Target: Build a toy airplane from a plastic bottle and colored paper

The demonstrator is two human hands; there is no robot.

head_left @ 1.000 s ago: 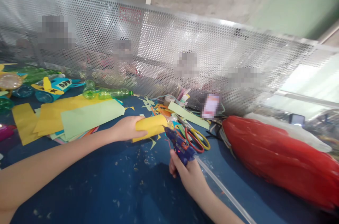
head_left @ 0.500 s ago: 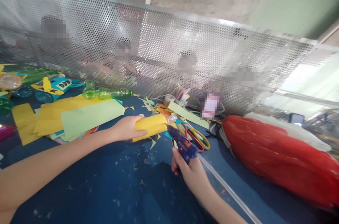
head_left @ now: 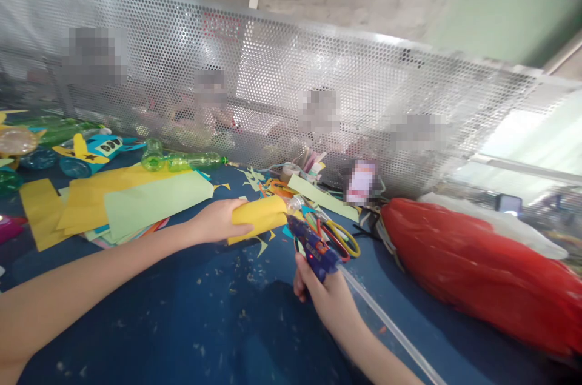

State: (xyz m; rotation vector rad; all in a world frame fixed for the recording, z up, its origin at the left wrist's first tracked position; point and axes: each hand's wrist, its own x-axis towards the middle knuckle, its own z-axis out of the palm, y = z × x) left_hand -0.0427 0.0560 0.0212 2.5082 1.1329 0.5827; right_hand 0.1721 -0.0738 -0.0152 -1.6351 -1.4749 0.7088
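My left hand (head_left: 217, 221) has its fingers closed round the yellow paper roll (head_left: 261, 215), low over the bench (head_left: 182, 312). I judge it light and easily crushed, so it is best held loosely mid-body. My right hand (head_left: 327, 297) grips the glue gun (head_left: 313, 247), nozzle near the roll's end.

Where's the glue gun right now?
In the head view, right of centre: the glue gun is in the right hand, its nozzle by the yellow paper roll, scissors beside it.
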